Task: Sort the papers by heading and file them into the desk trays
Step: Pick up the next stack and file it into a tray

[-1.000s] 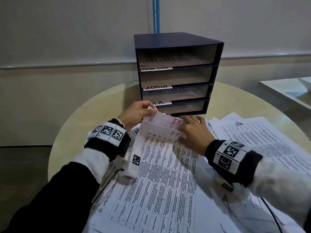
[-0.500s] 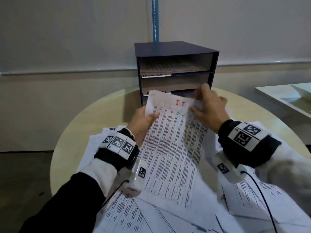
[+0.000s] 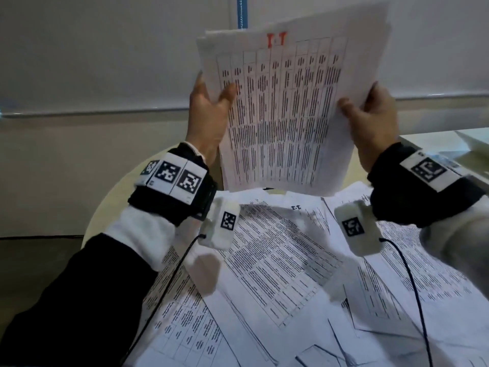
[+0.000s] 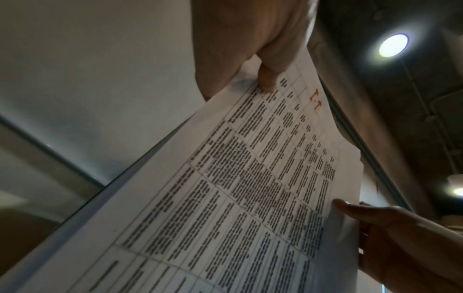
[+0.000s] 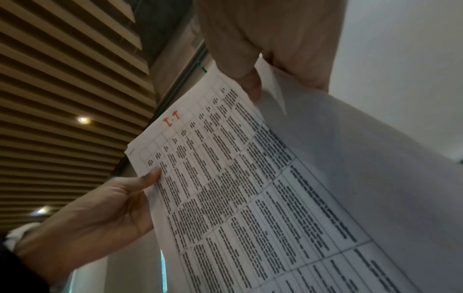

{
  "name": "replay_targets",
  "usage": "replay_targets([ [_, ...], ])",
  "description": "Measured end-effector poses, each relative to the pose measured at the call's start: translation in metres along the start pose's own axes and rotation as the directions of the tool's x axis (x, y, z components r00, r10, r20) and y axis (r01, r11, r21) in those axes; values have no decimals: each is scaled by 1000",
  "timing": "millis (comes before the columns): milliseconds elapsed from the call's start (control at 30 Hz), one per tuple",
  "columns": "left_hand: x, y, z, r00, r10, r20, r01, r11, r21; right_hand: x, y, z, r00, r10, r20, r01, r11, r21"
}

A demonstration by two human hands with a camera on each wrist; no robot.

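Observation:
Both hands hold up a thin stack of printed table sheets [image 3: 288,109] headed "I.T" in red, upright in front of the wall. My left hand [image 3: 209,112] grips its left edge, thumb across the front. My right hand [image 3: 370,117] grips the right edge the same way. The left wrist view shows the stack [image 4: 250,188] pinched by my left hand [image 4: 265,79], and the right wrist view shows it [image 5: 250,188] pinched by my right hand [image 5: 250,87]. The desk trays are hidden behind the raised sheets.
Many loose printed sheets [image 3: 277,260] lie spread and overlapping over the round beige table [image 3: 105,205]. Cables run from the wrist cameras across them. A second white surface [image 3: 449,139] stands at the right edge.
Both hands have lifted the "I.T" stack from the table up to eye level, so it now covers the dark tray unit that was visible before.

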State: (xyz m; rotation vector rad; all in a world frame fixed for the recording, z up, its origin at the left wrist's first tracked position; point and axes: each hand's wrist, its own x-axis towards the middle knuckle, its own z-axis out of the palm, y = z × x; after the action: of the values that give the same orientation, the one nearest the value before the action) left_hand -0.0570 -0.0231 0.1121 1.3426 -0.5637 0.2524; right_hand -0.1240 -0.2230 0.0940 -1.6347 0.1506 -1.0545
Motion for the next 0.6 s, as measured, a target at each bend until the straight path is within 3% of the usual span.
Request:
replay_targets([
  [100,-7,-10,-5,998,-62,25,61,997,42,-13,15,0,999,39,9,-39,999,-5],
  [200,-22,-30,-9,962,-259,87,239,951,198,-31,43,0,988,140,65,-140,990,3],
  [267,-30,-40,-12,924,-378,55,351,898,264,-38,51,1,978,193,78,-188,980,-71],
  [400,-27,-37,-11,931,-360,59,333,905,264,-29,42,3,988,147,51,-138,980,-142],
  [500,-18,-39,-8,933,-354,71,328,913,245,-18,30,1,995,83,45,-67,955,-289],
  [600,-15,-60,-5,887,-451,98,397,854,337,-14,34,-1,959,230,167,-99,820,-563],
])
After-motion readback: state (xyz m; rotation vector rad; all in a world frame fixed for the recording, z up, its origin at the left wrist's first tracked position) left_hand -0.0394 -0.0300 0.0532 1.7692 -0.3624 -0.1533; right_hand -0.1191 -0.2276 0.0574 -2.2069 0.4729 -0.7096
